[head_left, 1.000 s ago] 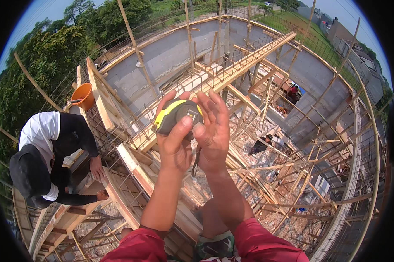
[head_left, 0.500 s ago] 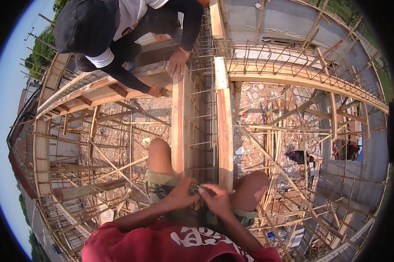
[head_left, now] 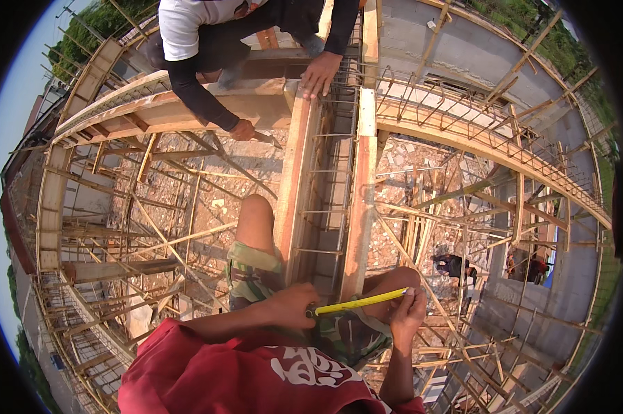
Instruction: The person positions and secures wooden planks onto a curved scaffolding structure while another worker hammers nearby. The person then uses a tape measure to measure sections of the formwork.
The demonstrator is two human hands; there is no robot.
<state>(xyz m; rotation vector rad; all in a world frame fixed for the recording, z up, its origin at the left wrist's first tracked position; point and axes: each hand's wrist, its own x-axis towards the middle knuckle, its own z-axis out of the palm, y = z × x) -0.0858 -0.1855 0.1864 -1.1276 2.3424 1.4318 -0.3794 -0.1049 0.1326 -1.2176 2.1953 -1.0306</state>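
Observation:
My left hand (head_left: 292,306) is closed around the dark case of a tape measure (head_left: 310,312), most of which its fingers hide. From the case a yellow blade (head_left: 359,302) stretches to the right, above my thighs. Its free end is pinched in the fingers of my right hand (head_left: 409,310). Just ahead of my knees runs a long wooden beam form, with a left board (head_left: 301,159) and a right board (head_left: 358,228). Between these boards lies a cage of steel bars (head_left: 328,196).
Across the form, a co-worker's hand (head_left: 319,73) rests on the left board; their other hand (head_left: 242,130) grips something I cannot make out. Curved beam forms (head_left: 152,114) branch sideways. Far below, poles and braces stand over rubble ground (head_left: 221,207); a person (head_left: 453,265) is down there.
My right hand has moved right, away from my left, drawing out the yellow blade. The co-worker's lower hand has swung off the left board. My view has shifted.

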